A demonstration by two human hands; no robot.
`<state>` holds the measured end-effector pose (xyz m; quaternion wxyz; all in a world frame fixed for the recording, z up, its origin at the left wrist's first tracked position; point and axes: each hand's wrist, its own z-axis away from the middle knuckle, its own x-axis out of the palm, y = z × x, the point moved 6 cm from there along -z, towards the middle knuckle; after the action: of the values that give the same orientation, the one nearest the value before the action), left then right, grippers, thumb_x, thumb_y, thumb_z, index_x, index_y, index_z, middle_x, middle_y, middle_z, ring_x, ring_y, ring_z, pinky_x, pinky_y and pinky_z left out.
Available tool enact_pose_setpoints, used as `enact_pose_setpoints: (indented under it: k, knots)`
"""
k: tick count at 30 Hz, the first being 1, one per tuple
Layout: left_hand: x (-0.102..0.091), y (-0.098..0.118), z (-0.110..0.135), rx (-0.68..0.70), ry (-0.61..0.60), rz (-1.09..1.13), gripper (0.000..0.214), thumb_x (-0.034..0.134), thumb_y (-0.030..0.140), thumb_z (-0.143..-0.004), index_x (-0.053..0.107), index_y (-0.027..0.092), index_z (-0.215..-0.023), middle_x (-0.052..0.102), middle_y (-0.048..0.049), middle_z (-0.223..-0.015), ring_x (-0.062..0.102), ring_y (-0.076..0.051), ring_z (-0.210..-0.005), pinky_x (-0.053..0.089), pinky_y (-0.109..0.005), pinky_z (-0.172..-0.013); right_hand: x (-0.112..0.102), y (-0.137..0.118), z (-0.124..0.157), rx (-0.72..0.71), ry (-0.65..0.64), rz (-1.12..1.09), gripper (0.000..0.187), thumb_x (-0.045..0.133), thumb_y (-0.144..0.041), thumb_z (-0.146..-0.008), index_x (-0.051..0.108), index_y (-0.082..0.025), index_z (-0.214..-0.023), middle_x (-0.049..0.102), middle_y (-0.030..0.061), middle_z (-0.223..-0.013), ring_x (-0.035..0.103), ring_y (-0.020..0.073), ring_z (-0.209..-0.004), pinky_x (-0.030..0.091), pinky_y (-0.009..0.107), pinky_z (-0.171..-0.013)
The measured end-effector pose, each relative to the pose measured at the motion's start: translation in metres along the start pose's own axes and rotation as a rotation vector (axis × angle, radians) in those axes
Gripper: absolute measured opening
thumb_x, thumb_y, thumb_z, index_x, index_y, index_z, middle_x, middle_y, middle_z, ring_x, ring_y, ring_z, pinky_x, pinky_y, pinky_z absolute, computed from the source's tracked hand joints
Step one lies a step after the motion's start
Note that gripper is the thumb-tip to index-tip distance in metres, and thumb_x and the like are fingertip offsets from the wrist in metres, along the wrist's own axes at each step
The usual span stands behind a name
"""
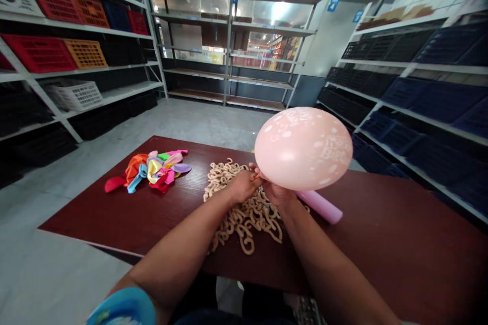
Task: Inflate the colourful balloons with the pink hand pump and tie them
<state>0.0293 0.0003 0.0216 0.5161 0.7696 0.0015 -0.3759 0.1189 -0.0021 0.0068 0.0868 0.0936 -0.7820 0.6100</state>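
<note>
An inflated peach balloon (304, 147) with white printing floats in front of me over the table, its neck end pointing at my hands. My left hand (244, 186) is closed in a pinch at that neck. Close beside it, my right hand (279, 194) is closed around the neck from underneath, partly covered by the balloon. The knot or opening is hidden by my fingers. Below both hands lies a heap of beige curly cord pieces (246, 228). A pink-purple cylinder (324, 206) rests on the table just right of my right hand.
Several flat, uninflated balloons (154, 170) in mixed colours lie on the left of the dark red table (381, 223). Racks with red crates (41, 53) stand to the left, racks with dark blue crates (438, 96) to the right. A metal shelf unit (231, 35) is at the back.
</note>
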Motion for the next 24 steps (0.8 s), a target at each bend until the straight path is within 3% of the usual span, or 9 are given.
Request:
enact_pose_setpoints:
  k: [6, 9, 13, 18, 21, 24]
  knots:
    - [-0.004, 0.007, 0.002, 0.139, -0.086, -0.056, 0.049, 0.028, 0.046, -0.086, 0.044, 0.016, -0.052, 0.048, -0.0007, -0.05, 0.042, -0.01, -0.048, 0.032, -0.023, -0.049, 0.009, -0.009, 0.005, 0.053, -0.033, -0.229, 0.015, 0.075, -0.026, -0.053, 0.063, -0.024, -0.062, 0.063, -0.0018, -0.066, 0.059, 0.0176, -0.082, 0.05, 0.03, -0.069]
    - [-0.005, 0.013, 0.004, 0.202, -0.141, -0.009, 0.046, 0.027, 0.046, -0.087, 0.049, 0.015, -0.061, 0.052, -0.0017, -0.058, 0.046, -0.011, -0.054, 0.036, -0.023, -0.055, 0.008, -0.008, 0.005, 0.084, -0.032, -0.27, 0.018, 0.075, -0.026, -0.053, 0.063, -0.022, -0.066, 0.065, -0.0017, -0.072, 0.058, 0.014, -0.07, 0.049, 0.025, -0.056]
    - [-0.006, 0.021, 0.006, 0.271, -0.13, 0.18, 0.037, 0.031, 0.045, -0.087, 0.05, 0.015, -0.078, 0.055, -0.0022, -0.07, 0.05, -0.012, -0.065, 0.04, -0.025, -0.064, 0.006, -0.005, 0.005, 0.197, -0.023, -0.346, 0.024, 0.072, -0.034, -0.058, 0.061, -0.023, -0.076, 0.065, -0.0029, -0.081, 0.049, 0.0066, -0.048, 0.038, 0.02, -0.037]
    - [-0.01, 0.018, 0.005, 0.166, -0.027, 0.512, 0.036, 0.035, 0.045, -0.085, 0.048, 0.015, -0.071, 0.051, -0.0009, -0.065, 0.05, -0.011, -0.063, 0.041, -0.025, -0.063, 0.003, -0.012, 0.002, 0.116, -0.027, -0.262, 0.028, 0.068, -0.042, -0.061, 0.057, -0.024, -0.08, 0.062, -0.0036, -0.073, 0.05, 0.0089, -0.049, 0.039, 0.022, -0.039]
    - [-0.007, 0.013, 0.004, 0.039, -0.061, 0.674, 0.033, 0.044, 0.043, -0.082, 0.051, 0.014, -0.068, 0.053, -0.0014, -0.062, 0.051, -0.01, -0.059, 0.04, -0.023, -0.058, 0.008, -0.013, 0.003, 0.108, -0.079, -0.198, 0.031, 0.062, -0.047, -0.065, 0.056, -0.023, -0.085, 0.055, -0.0047, -0.059, 0.048, 0.0102, -0.047, 0.04, 0.023, -0.041]
    - [-0.003, -0.001, 0.002, -0.148, -0.105, 0.863, 0.026, 0.053, 0.037, -0.076, 0.051, 0.013, -0.065, 0.052, -0.0012, -0.056, 0.052, -0.01, -0.053, 0.036, -0.02, -0.047, 0.016, -0.013, 0.005, 0.139, -0.157, -0.172, 0.035, 0.062, -0.046, -0.065, 0.057, -0.022, -0.09, 0.053, -0.0045, -0.059, 0.048, 0.0104, -0.049, 0.043, 0.026, -0.047]
